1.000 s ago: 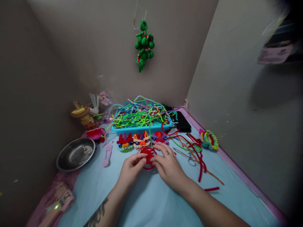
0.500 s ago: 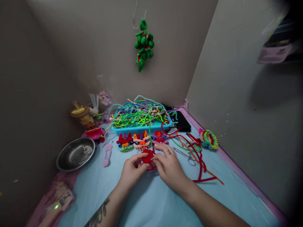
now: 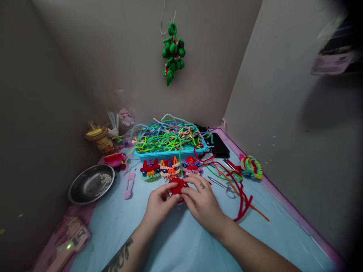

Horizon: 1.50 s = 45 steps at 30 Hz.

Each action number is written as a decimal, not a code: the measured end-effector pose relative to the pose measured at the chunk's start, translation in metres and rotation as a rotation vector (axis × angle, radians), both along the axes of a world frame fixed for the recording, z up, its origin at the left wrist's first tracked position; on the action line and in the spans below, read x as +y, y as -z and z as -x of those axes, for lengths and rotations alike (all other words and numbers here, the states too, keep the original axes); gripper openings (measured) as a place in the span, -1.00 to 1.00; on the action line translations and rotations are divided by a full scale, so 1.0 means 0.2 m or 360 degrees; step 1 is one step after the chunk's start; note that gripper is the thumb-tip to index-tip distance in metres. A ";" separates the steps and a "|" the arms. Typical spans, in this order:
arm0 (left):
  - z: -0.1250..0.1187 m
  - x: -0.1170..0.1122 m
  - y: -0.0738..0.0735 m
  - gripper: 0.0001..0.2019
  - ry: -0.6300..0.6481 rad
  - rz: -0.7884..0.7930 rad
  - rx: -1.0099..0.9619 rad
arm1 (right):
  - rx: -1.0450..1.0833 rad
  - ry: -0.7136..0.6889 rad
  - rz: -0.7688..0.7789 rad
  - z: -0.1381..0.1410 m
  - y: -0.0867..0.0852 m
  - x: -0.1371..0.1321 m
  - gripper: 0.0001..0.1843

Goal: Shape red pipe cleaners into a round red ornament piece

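Note:
Between both hands, low over the table's middle, is a red pipe-cleaner piece (image 3: 177, 186), a rounded coil with a loop at its lower edge. My left hand (image 3: 161, 200) pinches its left side between thumb and fingers. My right hand (image 3: 200, 196) grips the right side, fingertips closed on the red piece; its exact hold is partly hidden. Just beyond stand three colourful pipe-cleaner heads: a red and green one (image 3: 150, 170), an orange and white one (image 3: 170, 168) and a purple one (image 3: 192, 166). Loose red pipe cleaners (image 3: 241, 200) lie right of my right hand.
A blue tray (image 3: 170, 154) heaped with pipe cleaners stands at the back. Scissors (image 3: 229, 192) and a black phone-like object (image 3: 219, 146) lie right. On the left are a metal bowl (image 3: 85, 189) with white beads, a pink clip (image 3: 129, 186) and a pink device (image 3: 74, 241).
My right fingers have shifted slightly over the red piece, and its lower loop shows less. The ends of the loose red pipe cleaners at the right have moved. My left hand stays put.

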<state>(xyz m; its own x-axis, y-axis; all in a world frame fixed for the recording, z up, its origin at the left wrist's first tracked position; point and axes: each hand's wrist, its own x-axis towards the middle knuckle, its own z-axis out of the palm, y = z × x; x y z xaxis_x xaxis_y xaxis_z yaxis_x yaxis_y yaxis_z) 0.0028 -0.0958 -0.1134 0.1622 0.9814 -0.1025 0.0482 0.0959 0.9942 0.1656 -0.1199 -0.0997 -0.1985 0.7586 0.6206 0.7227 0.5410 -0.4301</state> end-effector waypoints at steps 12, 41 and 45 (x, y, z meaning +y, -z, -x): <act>-0.01 0.00 -0.02 -0.62 0.0016 0.0008 0.0050 | -0.0272 0.0078 -0.0140 0.01 0.00 0.01 -0.84; -0.01 0.00 -0.01 -0.70 -0.0100 0.0063 -0.0065 | -0.0098 0.0210 -0.0035 0.01 0.02 0.02 -0.85; -0.01 -0.01 -0.02 -0.72 -0.0098 0.0047 -0.0058 | -0.0071 0.0200 0.0003 0.01 0.01 0.02 -0.85</act>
